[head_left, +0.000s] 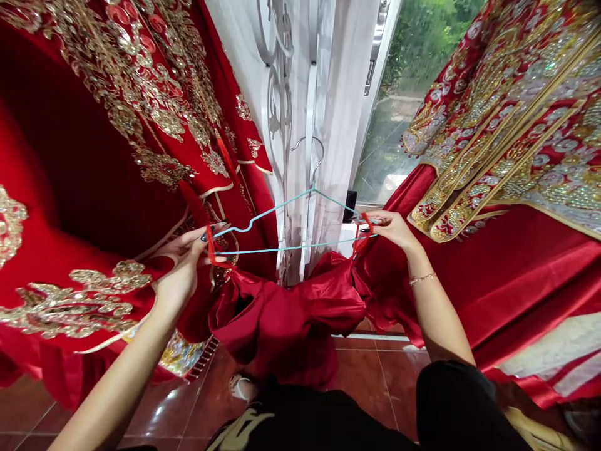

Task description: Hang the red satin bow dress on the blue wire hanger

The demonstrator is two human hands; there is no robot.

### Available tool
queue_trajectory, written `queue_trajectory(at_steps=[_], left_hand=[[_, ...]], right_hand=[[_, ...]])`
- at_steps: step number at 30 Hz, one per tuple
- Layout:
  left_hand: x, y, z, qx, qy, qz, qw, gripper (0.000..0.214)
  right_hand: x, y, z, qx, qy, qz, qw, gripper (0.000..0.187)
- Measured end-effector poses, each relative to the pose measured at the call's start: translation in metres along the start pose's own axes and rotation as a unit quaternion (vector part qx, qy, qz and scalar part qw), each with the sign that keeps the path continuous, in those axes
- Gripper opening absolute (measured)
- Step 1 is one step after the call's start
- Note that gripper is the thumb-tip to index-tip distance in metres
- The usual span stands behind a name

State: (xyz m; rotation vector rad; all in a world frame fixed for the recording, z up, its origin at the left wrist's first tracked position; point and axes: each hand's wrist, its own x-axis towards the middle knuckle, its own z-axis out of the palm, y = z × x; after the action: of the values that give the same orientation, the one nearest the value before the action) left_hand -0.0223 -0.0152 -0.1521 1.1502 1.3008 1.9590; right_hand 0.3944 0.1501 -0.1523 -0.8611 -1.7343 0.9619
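Note:
A light blue wire hanger (286, 248) with a silver hook (323, 153) is stretched between my two hands. My left hand (185, 260) grips its left end, fingers closed around the wire and a red strap loop (211, 245). At the opposite end, my right hand (392, 228) pinches the hanger corner together with another red strap (364, 219). From these straps a dark red satin garment (300, 307) hangs below the hanger's bottom bar, its folds bunched near the floor. The hook points up, apart from any rail.
Red garments with gold embroidery (159, 113) crowd the left side. On the right hangs a beaded red and gold garment (530, 144) over red satin. Ahead stand white scrolled metalwork (277, 106), a pale curtain (345, 119) and a window (413, 81). The floor has reddish tiles (361, 382).

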Motion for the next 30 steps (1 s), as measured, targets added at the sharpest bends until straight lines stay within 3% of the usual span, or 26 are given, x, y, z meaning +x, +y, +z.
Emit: queue_trajectory(at_steps=[5, 7, 10, 15, 20, 25, 28, 30], left_hand=[[0.023, 0.009, 0.007, 0.118, -0.016, 0.032, 0.992, 0.011], [0.031, 0.016, 0.011, 0.155, -0.029, 0.031, 0.987, 0.016], [0.038, 0.028, 0.018, 0.183, -0.054, 0.016, 0.982, 0.018], [0.040, 0.044, 0.041, 0.218, -0.118, 0.023, 0.969, 0.018], [0.058, 0.045, 0.046, 0.290, -0.247, -0.004, 0.925, 0.028], [0.067, 0.041, 0.028, 0.348, -0.245, 0.108, 0.898, 0.022], [0.048, 0.039, 0.016, 0.336, -0.278, 0.155, 0.886, 0.042], [0.023, 0.030, 0.004, 0.317, -0.216, 0.239, 0.892, 0.053]], right_hand=[[-0.010, -0.030, 0.014, -0.058, -0.043, -0.021, 0.997, 0.025], [-0.015, -0.035, 0.014, -0.059, -0.043, -0.007, 0.997, 0.020], [-0.024, -0.042, 0.011, -0.101, -0.090, -0.007, 0.991, 0.012], [-0.033, -0.052, 0.012, -0.172, -0.149, -0.037, 0.973, 0.021], [-0.041, -0.047, 0.016, -0.176, -0.122, -0.038, 0.976, 0.034], [-0.041, -0.033, 0.021, -0.124, -0.096, -0.019, 0.987, 0.033], [-0.044, -0.021, 0.023, -0.104, -0.052, -0.031, 0.993, 0.024], [-0.054, -0.008, 0.023, -0.074, 0.022, -0.060, 0.995, 0.030]])
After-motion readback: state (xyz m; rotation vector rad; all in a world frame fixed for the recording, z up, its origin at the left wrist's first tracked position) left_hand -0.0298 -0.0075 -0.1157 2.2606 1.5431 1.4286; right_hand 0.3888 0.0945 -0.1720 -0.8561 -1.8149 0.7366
